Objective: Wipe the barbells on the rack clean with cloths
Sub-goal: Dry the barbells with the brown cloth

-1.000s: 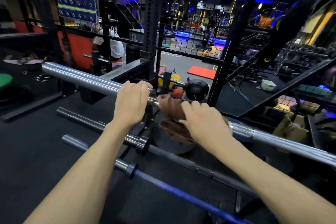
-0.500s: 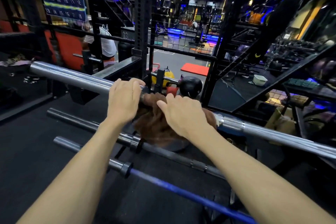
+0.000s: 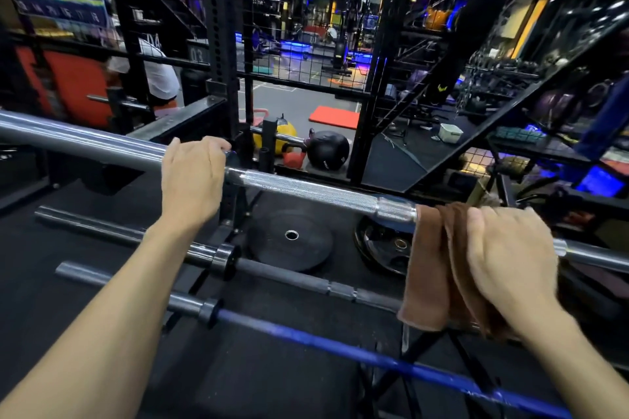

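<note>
Two hands work the top barbell (image 3: 306, 190). The right hand (image 3: 510, 258), clasping the brown cloth (image 3: 432, 269) round it, has slid away from the left hand (image 3: 194, 180), which grips the sleeve; the knurled stretch looks wiped.

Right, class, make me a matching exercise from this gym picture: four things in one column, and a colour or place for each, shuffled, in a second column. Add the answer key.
Things:
1. cloth
2. lowest barbell
3. left hand
4. round ball on the floor behind the rack

Colour or place:
A. blue shaft
B. black
C. brown, draped over the top barbell under the right hand
D. holding the top barbell where the smooth sleeve meets the shaft

Pairs: 1-C, 2-A, 3-D, 4-B
</note>
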Demonstrator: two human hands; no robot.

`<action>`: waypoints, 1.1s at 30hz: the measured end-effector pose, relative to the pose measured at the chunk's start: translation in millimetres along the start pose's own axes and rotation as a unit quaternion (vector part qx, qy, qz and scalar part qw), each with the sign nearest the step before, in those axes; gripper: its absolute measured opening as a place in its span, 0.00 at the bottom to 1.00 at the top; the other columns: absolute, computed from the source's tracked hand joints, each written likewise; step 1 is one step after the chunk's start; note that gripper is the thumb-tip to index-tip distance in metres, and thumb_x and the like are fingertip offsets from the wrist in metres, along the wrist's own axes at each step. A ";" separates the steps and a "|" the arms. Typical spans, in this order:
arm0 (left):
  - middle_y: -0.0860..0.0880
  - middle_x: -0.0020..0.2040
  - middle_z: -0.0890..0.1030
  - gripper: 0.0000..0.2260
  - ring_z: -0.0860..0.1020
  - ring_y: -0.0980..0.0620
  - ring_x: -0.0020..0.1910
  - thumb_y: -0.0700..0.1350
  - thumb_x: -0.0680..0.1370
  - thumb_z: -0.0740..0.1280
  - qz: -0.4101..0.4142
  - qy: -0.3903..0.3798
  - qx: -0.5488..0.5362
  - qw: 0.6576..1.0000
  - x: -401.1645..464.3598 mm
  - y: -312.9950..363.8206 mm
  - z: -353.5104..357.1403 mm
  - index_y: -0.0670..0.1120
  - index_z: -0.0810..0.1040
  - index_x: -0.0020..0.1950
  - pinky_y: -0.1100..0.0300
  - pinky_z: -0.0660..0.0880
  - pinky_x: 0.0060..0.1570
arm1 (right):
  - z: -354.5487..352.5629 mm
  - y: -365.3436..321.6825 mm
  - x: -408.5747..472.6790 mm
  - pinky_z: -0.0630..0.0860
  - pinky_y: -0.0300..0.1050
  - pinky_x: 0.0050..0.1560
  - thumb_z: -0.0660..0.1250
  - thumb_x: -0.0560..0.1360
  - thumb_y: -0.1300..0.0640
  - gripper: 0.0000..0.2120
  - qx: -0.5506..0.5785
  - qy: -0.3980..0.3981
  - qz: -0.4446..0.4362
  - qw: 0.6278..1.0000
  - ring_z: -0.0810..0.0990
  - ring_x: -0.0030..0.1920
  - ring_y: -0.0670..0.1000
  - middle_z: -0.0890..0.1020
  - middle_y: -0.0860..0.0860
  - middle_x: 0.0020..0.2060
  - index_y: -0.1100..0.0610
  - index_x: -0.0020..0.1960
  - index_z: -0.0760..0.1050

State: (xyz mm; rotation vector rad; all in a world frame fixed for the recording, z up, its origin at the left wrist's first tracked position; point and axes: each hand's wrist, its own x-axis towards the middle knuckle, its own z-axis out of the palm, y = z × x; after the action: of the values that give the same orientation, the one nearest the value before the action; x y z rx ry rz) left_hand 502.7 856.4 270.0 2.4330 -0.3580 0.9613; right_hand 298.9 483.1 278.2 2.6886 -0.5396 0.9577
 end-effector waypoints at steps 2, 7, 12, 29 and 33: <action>0.45 0.52 0.84 0.21 0.79 0.40 0.55 0.44 0.83 0.50 0.046 -0.005 0.003 0.999 0.0 7.8 -1.0 0.42 0.83 0.56 0.40 0.63 0.69 | -1.7 -37.6 6.1 0.69 0.59 0.62 0.43 0.83 0.49 0.23 -0.029 -0.036 -0.013 0.999 0.81 0.45 0.60 0.82 0.53 0.39 0.51 0.44 0.74; 0.46 0.54 0.83 0.18 0.73 0.42 0.63 0.46 0.85 0.55 0.120 -0.028 0.066 0.990 -12.5 16.0 -4.9 0.45 0.85 0.50 0.41 0.62 0.72 | -7.0 -159.5 27.7 0.69 0.56 0.45 0.52 0.83 0.49 0.20 0.071 0.000 -0.112 0.991 0.80 0.37 0.59 0.81 0.54 0.36 0.53 0.41 0.77; 0.52 0.51 0.84 0.19 0.80 0.47 0.60 0.49 0.85 0.50 0.151 -0.051 0.120 0.980 -31.2 33.3 -4.4 0.50 0.81 0.53 0.45 0.50 0.76 | -7.6 -212.2 34.1 0.71 0.54 0.46 0.50 0.82 0.37 0.25 0.127 -0.014 -0.187 0.974 0.80 0.41 0.56 0.82 0.51 0.40 0.54 0.46 0.76; 0.48 0.63 0.80 0.13 0.73 0.43 0.70 0.44 0.85 0.58 0.130 -0.011 -0.077 0.988 -49.0 48.1 -9.5 0.44 0.79 0.63 0.45 0.59 0.76 | 16.6 -17.0 -31.9 0.70 0.60 0.68 0.60 0.83 0.56 0.14 0.332 0.114 -0.075 0.933 0.78 0.61 0.59 0.82 0.55 0.58 0.61 0.62 0.78; 0.46 0.59 0.78 0.13 0.74 0.45 0.59 0.36 0.81 0.59 0.056 0.040 -0.105 0.992 -117.6 23.8 -8.4 0.42 0.79 0.60 0.64 0.64 0.65 | 22.8 -63.0 -56.6 0.69 0.50 0.67 0.60 0.83 0.57 0.14 0.411 0.145 -0.077 0.896 0.77 0.61 0.57 0.82 0.56 0.59 0.63 0.61 0.79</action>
State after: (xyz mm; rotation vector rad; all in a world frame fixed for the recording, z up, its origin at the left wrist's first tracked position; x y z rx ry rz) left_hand 403.9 847.9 201.9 2.1966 -0.5447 1.0121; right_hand 297.3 547.2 218.3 3.0852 0.2101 1.8152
